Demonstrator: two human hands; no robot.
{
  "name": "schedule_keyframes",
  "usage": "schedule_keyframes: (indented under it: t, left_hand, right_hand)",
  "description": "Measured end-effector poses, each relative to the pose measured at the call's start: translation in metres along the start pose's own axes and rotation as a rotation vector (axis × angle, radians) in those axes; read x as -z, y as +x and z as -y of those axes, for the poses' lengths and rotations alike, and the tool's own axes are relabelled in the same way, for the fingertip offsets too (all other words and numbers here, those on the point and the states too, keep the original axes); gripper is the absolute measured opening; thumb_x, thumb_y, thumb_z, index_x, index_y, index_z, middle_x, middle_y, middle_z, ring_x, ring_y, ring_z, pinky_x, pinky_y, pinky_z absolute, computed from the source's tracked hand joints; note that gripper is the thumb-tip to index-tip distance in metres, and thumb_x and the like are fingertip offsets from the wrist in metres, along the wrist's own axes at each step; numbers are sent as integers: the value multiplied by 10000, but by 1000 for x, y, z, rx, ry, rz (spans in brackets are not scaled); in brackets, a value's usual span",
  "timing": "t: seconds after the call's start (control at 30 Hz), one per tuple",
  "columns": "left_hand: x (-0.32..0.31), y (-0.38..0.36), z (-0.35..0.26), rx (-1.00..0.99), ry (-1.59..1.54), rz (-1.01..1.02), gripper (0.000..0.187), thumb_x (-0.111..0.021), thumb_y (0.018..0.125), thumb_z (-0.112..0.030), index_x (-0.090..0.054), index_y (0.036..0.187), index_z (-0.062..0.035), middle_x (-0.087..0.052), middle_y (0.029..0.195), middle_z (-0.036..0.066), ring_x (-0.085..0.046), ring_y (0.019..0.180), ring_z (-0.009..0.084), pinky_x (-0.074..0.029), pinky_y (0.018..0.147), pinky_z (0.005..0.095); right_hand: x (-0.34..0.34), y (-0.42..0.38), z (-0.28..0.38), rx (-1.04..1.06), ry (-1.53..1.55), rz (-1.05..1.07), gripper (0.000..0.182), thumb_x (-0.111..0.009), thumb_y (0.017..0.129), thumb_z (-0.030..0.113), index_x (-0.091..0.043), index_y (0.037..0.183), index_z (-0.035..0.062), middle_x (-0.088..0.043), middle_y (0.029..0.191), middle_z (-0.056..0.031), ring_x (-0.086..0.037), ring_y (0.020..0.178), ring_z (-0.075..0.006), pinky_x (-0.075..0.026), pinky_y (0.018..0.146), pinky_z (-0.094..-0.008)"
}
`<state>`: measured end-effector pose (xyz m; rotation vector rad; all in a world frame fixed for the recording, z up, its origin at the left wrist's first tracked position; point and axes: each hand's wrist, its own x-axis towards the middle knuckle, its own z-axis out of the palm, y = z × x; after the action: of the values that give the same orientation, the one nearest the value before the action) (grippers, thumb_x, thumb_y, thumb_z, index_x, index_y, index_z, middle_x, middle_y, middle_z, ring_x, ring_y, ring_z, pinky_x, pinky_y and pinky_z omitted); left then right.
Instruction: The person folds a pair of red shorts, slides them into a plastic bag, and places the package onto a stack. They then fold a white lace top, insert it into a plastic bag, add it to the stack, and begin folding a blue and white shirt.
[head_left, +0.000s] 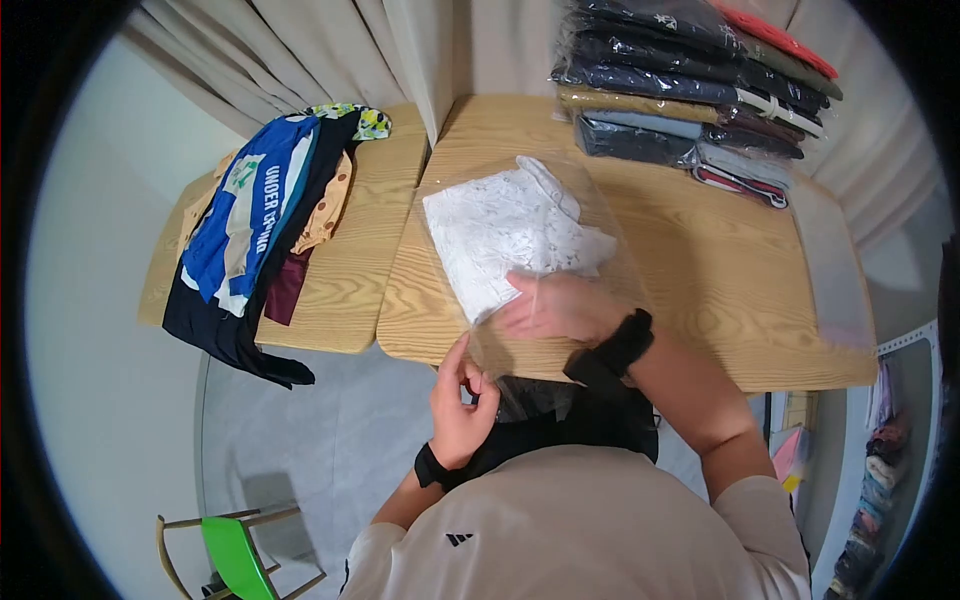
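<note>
A folded white lace garment (500,230) lies on the wooden table in front of me, in a clear plastic bag (600,210). My left hand (465,405) is closed at the table's front edge, with thumb and forefinger pinching the near-left corner of the bag. My right hand (555,305) is at the garment's lower edge with its fingers stretched to the left. It appears to be inside the bag's mouth, though the transparent film makes this hard to tell. Both wrists wear black bands.
Bagged folded clothes (690,90) are stacked at the back right of the table (700,270). Loose clothes (260,210) lie piled on the left table. A clear plastic sheet (835,270) rests along the right edge. A green chair (237,555) stands on the floor at lower left.
</note>
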<state>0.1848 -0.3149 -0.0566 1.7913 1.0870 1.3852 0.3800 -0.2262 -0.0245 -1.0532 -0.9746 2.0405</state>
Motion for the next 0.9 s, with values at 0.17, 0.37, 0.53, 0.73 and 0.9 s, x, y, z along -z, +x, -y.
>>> schedule_keyframes:
  t: [0.17,0.37,0.53,0.73,0.9]
  left_hand:
    - [1,-3,1,26,-19,-50,581,-550,781,99,-360,1320,-1,-451,736,10,-429,662,76,-405,632,205]
    - [-8,5,-7,-51,-33,-66,541,-585,770,62,-414,1281,15,-456,660,20,-443,607,97,-410,590,226]
    - [-10,2,-6,-30,27,-3,586,-555,780,93,-349,1321,7,-458,727,13,-446,660,84,-409,635,204]
    - [-12,5,-10,3,-40,24,579,-548,765,85,-378,1313,1,-454,700,17,-447,646,87,-412,613,210]
    - [-11,8,-12,5,18,41,587,-562,752,68,-376,1306,9,-449,682,46,-462,608,128,-428,588,236]
  right_hand:
    - [-12,-16,20,305,-915,-399,266,-505,898,216,-616,911,-25,-601,1050,-209,-584,972,-251,-454,838,-351]
    - [18,51,16,760,-1600,-724,346,-449,850,108,-531,1173,14,-444,1337,-159,-379,1268,-295,-297,1008,-482]
    - [22,85,63,323,-1656,-669,454,-385,893,134,-389,1341,63,-302,1449,-111,-206,1369,-279,-167,1084,-516]
    - [44,105,68,85,-1313,-730,645,-394,902,426,-260,1412,53,-179,1501,-105,-136,1385,-314,-98,1102,-510]
    - [67,116,57,143,-969,-896,732,-389,883,514,-246,1407,23,-159,1494,-169,-118,1379,-361,-88,1097,-531]
